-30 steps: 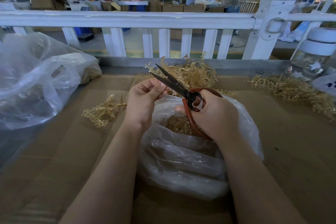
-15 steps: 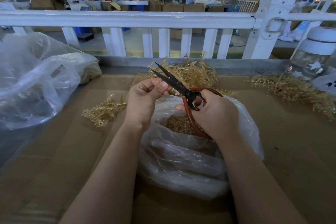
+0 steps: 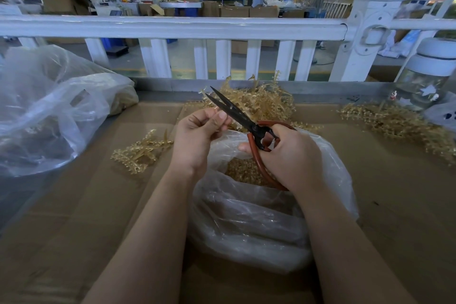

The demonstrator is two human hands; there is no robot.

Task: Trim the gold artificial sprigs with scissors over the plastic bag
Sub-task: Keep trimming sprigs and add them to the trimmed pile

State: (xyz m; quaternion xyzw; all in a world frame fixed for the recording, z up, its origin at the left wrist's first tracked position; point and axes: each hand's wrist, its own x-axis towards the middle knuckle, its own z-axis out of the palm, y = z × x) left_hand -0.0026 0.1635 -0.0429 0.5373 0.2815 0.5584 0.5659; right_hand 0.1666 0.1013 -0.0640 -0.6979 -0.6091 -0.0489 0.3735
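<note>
My right hand (image 3: 293, 155) grips the red-handled scissors (image 3: 237, 116), whose dark blades are slightly parted and point up-left. My left hand (image 3: 197, 136) is curled, its fingertips pinching a small gold sprig piece against the blades; the piece is mostly hidden. Both hands hover over the open clear plastic bag (image 3: 246, 224), which holds gold trimmings (image 3: 241, 173). A heap of gold sprigs (image 3: 261, 101) lies behind the hands, another sprig (image 3: 140, 153) lies left, and a further pile (image 3: 399, 126) sits right.
A large clear plastic bag (image 3: 49, 111) fills the left side. A white-lidded glass jar (image 3: 424, 81) stands at the far right. A white railing (image 3: 172, 29) and a metal edge border the cardboard-covered table (image 3: 98, 205) at the back.
The hands and scissors stay almost in place; my left thumb and fingertips shift slightly against the blades.
</note>
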